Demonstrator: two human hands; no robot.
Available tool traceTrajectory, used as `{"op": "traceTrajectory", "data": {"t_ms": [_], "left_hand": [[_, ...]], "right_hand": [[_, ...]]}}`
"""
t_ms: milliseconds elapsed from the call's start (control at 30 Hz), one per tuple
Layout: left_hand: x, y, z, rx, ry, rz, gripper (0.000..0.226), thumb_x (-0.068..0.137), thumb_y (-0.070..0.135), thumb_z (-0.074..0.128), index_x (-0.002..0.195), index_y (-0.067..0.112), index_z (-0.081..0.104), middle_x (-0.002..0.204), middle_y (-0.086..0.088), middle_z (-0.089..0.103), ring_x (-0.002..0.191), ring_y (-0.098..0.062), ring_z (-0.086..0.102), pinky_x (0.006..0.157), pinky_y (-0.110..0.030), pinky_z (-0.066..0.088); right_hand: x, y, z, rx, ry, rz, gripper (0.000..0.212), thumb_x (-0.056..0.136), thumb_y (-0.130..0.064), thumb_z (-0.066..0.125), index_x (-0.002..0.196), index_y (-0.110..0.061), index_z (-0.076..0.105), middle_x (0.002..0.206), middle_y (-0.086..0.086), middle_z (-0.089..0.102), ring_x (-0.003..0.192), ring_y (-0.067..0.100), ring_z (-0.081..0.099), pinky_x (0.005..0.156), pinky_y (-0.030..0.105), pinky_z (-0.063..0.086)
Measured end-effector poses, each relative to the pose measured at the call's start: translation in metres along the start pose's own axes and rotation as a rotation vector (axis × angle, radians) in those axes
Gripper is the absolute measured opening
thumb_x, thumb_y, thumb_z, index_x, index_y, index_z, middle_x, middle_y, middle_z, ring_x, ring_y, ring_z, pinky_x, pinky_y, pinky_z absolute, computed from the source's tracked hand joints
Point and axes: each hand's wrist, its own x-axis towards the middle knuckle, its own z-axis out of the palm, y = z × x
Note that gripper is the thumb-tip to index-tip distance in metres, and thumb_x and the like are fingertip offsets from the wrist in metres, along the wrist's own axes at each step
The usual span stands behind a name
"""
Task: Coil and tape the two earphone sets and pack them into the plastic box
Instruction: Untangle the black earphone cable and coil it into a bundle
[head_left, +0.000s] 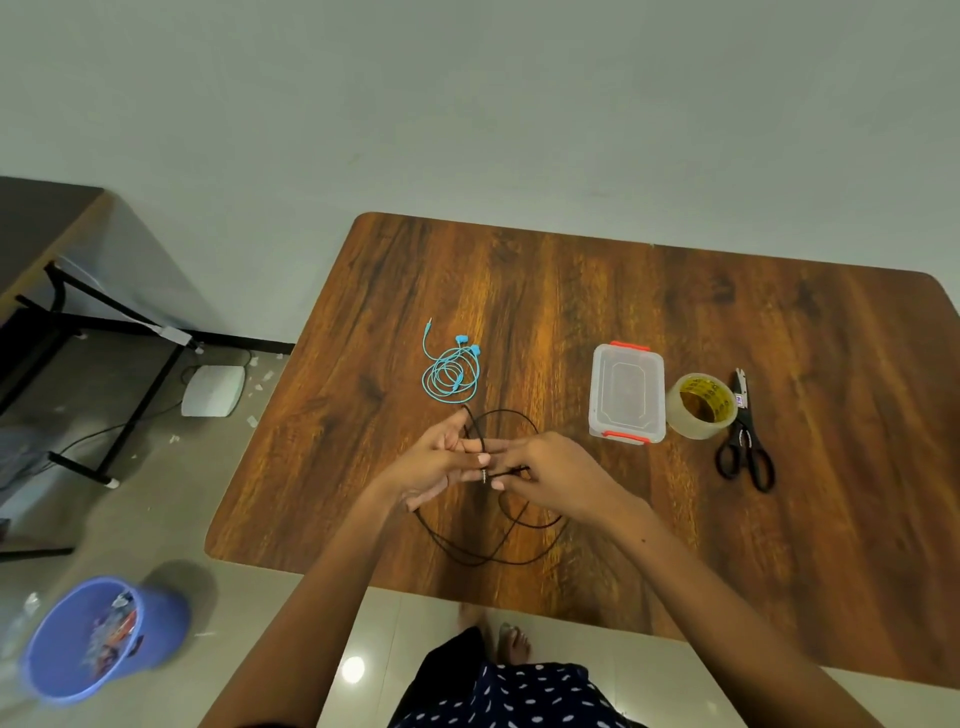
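A black earphone set (493, 540) hangs in loose loops from both hands above the wooden table (727, 519). My left hand (436, 462) has its fingers stretched out with the black cord looped around them. My right hand (550, 467) pinches the cord near its plug, fingertips meeting those of the left hand. A blue earphone set (451, 375) lies loosely coiled on the table just beyond my hands. The clear plastic box (627, 393) with red clips stands shut to the right of my hands.
A roll of clear tape (701, 406) sits right of the box, with black scissors (744, 441) beside it. On the floor at the lower left stands a blue bin (98, 639). A second table (47, 228) and a white device (213, 391) are at the left.
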Motion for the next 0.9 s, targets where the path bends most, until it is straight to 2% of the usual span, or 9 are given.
{"op": "traceTrajectory", "data": {"t_ms": [100, 200, 267, 400, 500, 667, 900], "left_hand": [[-0.002, -0.001, -0.001, -0.044, -0.099, -0.059, 0.084, 0.089, -0.016, 0.047, 0.152, 0.014, 0.001, 0.118, -0.026, 0.063, 0.103, -0.029, 0.066, 0.095, -0.039, 0.051], [-0.007, -0.001, 0.001, -0.074, -0.282, -0.052, 0.081, 0.088, -0.016, 0.048, 0.152, 0.019, 0.012, 0.128, -0.029, 0.056, 0.121, -0.039, 0.054, 0.102, -0.046, 0.045], [-0.008, 0.0, 0.002, -0.065, -0.362, -0.024, 0.077, 0.088, -0.014, 0.047, 0.15, 0.022, 0.018, 0.134, -0.031, 0.049, 0.127, -0.041, 0.048, 0.104, -0.048, 0.042], [-0.008, 0.002, -0.001, -0.038, -0.468, -0.03, 0.074, 0.091, -0.015, 0.041, 0.151, 0.019, 0.014, 0.139, -0.033, 0.043, 0.13, -0.043, 0.043, 0.105, -0.047, 0.042], [-0.011, 0.003, -0.003, -0.02, -0.556, -0.039, 0.069, 0.091, -0.011, 0.046, 0.149, 0.017, 0.02, 0.139, -0.033, 0.043, 0.13, -0.043, 0.044, 0.102, -0.044, 0.045], [-0.014, 0.002, 0.001, -0.063, -0.681, -0.053, 0.071, 0.092, -0.013, 0.042, 0.15, 0.019, 0.017, 0.139, -0.037, 0.038, 0.13, -0.044, 0.043, 0.097, -0.04, 0.048], [-0.012, 0.009, 0.002, -0.111, -0.759, -0.115, 0.078, 0.09, -0.006, 0.051, 0.152, 0.021, 0.012, 0.139, -0.041, 0.033, 0.129, -0.037, 0.047, 0.097, -0.036, 0.049]], "right_hand": [[0.002, 0.005, -0.011, 0.045, 0.053, 0.017, 0.01, 0.083, -0.025, 0.069, 0.09, -0.021, 0.074, 0.088, -0.006, 0.07, 0.076, 0.006, 0.059, 0.068, 0.024, 0.045], [0.005, 0.01, -0.023, 0.128, 0.064, 0.017, 0.005, 0.078, -0.023, 0.074, 0.082, -0.019, 0.075, 0.081, -0.008, 0.071, 0.073, 0.002, 0.06, 0.067, 0.017, 0.043], [0.008, 0.011, -0.028, 0.184, 0.067, 0.014, 0.004, 0.077, -0.022, 0.075, 0.08, -0.019, 0.075, 0.078, -0.01, 0.071, 0.073, 0.001, 0.062, 0.07, 0.017, 0.046], [0.011, 0.014, -0.034, 0.245, 0.1, -0.001, 0.004, 0.076, -0.021, 0.076, 0.08, -0.019, 0.076, 0.078, -0.014, 0.07, 0.079, -0.002, 0.064, 0.077, 0.02, 0.05], [0.014, 0.018, -0.039, 0.296, 0.134, 0.015, 0.009, 0.076, -0.021, 0.078, 0.082, -0.015, 0.076, 0.08, -0.007, 0.073, 0.077, 0.004, 0.066, 0.075, 0.024, 0.052], [0.018, 0.028, -0.04, 0.397, 0.161, 0.049, 0.009, 0.077, -0.015, 0.076, 0.085, -0.011, 0.077, 0.084, 0.001, 0.074, 0.081, 0.009, 0.067, 0.078, 0.03, 0.052], [0.018, 0.041, -0.031, 0.535, 0.195, 0.089, 0.009, 0.077, -0.013, 0.076, 0.086, -0.012, 0.077, 0.084, -0.003, 0.073, 0.083, 0.005, 0.067, 0.082, 0.025, 0.051]]}}
